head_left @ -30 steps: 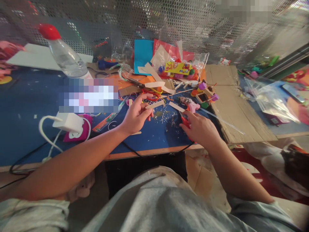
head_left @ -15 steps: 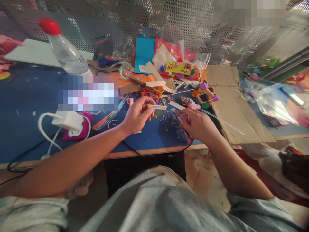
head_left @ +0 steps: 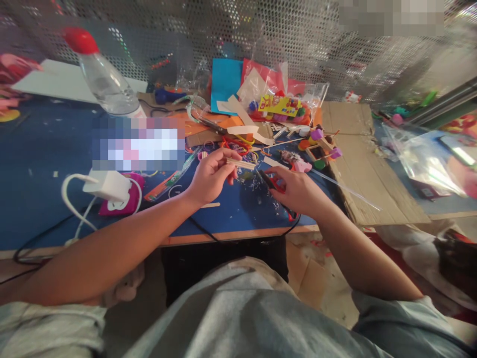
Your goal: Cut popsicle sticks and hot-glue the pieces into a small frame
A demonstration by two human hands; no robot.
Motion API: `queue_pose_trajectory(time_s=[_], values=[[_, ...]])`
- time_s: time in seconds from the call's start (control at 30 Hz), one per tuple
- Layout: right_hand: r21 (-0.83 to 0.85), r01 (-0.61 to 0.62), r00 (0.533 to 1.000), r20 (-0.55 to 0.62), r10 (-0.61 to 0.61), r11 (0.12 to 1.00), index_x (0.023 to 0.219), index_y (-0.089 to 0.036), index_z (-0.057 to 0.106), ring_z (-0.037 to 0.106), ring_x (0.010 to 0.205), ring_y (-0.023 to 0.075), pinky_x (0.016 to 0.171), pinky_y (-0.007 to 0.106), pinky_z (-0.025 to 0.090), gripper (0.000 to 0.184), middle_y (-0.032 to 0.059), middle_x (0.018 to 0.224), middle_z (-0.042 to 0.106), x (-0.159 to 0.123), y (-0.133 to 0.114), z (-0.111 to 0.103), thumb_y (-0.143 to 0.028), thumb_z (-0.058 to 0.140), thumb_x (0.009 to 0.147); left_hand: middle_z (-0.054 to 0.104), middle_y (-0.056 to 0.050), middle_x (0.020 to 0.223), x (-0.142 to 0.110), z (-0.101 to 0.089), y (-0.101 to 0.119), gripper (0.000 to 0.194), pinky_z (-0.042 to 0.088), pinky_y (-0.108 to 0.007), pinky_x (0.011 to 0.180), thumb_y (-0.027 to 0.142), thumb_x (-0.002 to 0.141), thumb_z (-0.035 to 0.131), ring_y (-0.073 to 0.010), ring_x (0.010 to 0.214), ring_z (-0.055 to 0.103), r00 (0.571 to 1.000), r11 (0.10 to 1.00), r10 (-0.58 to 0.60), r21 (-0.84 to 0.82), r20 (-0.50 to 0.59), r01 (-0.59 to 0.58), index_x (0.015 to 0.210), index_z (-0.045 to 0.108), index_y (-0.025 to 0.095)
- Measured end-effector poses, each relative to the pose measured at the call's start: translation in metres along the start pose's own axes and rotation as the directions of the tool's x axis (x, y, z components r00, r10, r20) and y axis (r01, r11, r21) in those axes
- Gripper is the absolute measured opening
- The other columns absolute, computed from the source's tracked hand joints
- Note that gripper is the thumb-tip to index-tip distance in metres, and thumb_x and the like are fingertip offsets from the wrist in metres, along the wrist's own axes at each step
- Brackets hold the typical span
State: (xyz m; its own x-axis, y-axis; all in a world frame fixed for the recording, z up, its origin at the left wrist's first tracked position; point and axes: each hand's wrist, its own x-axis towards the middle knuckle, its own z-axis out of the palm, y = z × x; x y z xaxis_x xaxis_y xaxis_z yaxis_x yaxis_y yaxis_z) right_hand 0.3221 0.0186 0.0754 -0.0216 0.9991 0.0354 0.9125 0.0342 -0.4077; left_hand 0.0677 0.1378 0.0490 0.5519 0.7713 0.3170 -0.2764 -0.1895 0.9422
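While the left hand (head_left: 214, 176) pinches a small bundle of pale wooden sticks (head_left: 241, 163) between thumb and fingers, the right hand (head_left: 298, 189) is curled around a red and black tool (head_left: 274, 183). The sticks lie roughly level above the blue table (head_left: 238, 216), their free ends pointing toward the tool's dark tip, near it; whether they touch, I cannot tell.

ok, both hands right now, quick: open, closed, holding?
Left hand: closed, pinching a few thin wooden sticks.
Right hand: closed around a red-and-black tool; its exact type can't be told.
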Motion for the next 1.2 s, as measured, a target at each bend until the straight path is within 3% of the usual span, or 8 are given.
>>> queue_pose_trajectory(time_s=[0.17,0.33,0.47,0.63,0.77,0.87,1.03,1.2], values=[[0.210,0.049,0.990,-0.141,-0.019,0.976,0.153,-0.020,0.071,0.073,0.079,0.0222,0.079,0.041,0.060,0.064,0.0091,0.114,0.083,0.025,0.004,-0.012,-0.032,0.073,0.090,0.069,0.002,0.071,-0.001,0.002,0.004,0.015,0.057,-0.022,0.059,0.031,0.095,0.077,-0.0093,0.059,0.065,0.999,1.000,-0.011,0.022,-0.045,0.012,0.103,0.072,0.019],[0.299,0.216,0.961,-0.232,-0.149,0.929,0.129,-0.020,0.079,0.070,0.086,0.0233,0.079,0.041,0.058,0.040,0.0061,0.102,0.079,0.051,0.006,-0.025,-0.033,0.074,0.091,0.066,0.004,0.071,-0.003,0.005,0.003,0.018,0.056,-0.020,0.055,0.032,0.092,0.082,-0.0081,0.057,0.063,0.999,0.994,0.001,0.113,-0.046,0.004,0.100,0.072,0.018],[0.472,0.239,0.965,-0.209,-0.156,0.849,0.124,-0.021,0.074,0.070,0.085,0.0225,0.074,0.039,0.057,0.035,0.0042,0.098,0.076,0.061,0.005,-0.017,-0.035,0.075,0.092,0.064,0.005,0.072,-0.006,0.003,0.003,0.012,0.052,-0.020,0.054,0.026,0.093,0.078,-0.0073,0.056,0.060,0.999,0.986,0.040,0.160,-0.032,-0.035,0.099,0.071,0.019],[0.631,0.254,0.967,-0.181,-0.180,0.733,0.135,-0.024,0.066,0.075,0.097,0.0261,0.086,0.042,0.063,0.036,0.0071,0.109,0.078,0.058,0.002,0.007,-0.039,0.071,0.102,0.064,0.003,0.077,-0.008,0.001,0.010,0.009,0.046,-0.023,0.053,0.025,0.095,0.076,-0.0084,0.061,0.059,0.998,0.978,0.056,0.202,0.011,-0.057,0.100,0.072,0.019],[0.599,0.215,0.977,-0.119,-0.180,0.771,0.142,-0.025,0.064,0.072,0.099,0.0283,0.090,0.046,0.064,0.048,0.0092,0.113,0.076,0.053,0.004,0.018,-0.056,0.070,0.106,0.062,0.003,0.080,-0.010,0.004,0.013,0.016,0.041,-0.024,0.053,0.020,0.090,0.075,-0.0085,0.061,0.053,1.000,0.992,0.003,0.125,0.019,-0.006,0.104,0.068,0.021],[0.641,0.197,0.979,-0.084,-0.187,0.742,0.142,-0.028,0.065,0.070,0.086,0.0254,0.077,0.042,0.062,0.048,0.0075,0.109,0.072,0.049,0.003,0.022,-0.062,0.068,0.108,0.054,0.008,0.070,-0.012,0.005,0.012,0.028,0.030,-0.026,0.048,0.017,0.087,0.072,-0.0080,0.054,0.043,0.997,0.996,-0.070,0.054,0.017,0.069,0.112,0.061,0.023],[0.838,0.140,0.975,-0.023,-0.222,0.527,0.127,-0.028,0.069,0.061,0.058,0.0137,0.053,0.031,0.048,0.041,-0.0031,0.088,0.063,0.043,-0.009,0.022,-0.053,0.087,0.099,0.047,0.011,0.064,-0.012,0.005,0.009,0.039,0.024,-0.027,0.047,0.016,0.085,0.070,-0.0090,0.049,0.037,0.991,0.992,-0.126,-0.007,0.049,0.127,0.119,0.052,0.026],[0.813,0.140,0.965,0.015,-0.261,0.565,0.108,-0.022,0.073,0.052,0.056,0.0111,0.050,0.029,0.041,0.041,-0.0030,0.080,0.069,0.041,-0.022,0.023,-0.052,0.095,0.090,0.046,0.011,0.066,-0.011,0.006,0.011,0.050,0.025,-0.027,0.050,0.017,0.086,0.072,-0.0095,0.052,0.037,0.984,0.989,-0.149,0.013,0.092,0.149,0.132,0.053,0.024]])
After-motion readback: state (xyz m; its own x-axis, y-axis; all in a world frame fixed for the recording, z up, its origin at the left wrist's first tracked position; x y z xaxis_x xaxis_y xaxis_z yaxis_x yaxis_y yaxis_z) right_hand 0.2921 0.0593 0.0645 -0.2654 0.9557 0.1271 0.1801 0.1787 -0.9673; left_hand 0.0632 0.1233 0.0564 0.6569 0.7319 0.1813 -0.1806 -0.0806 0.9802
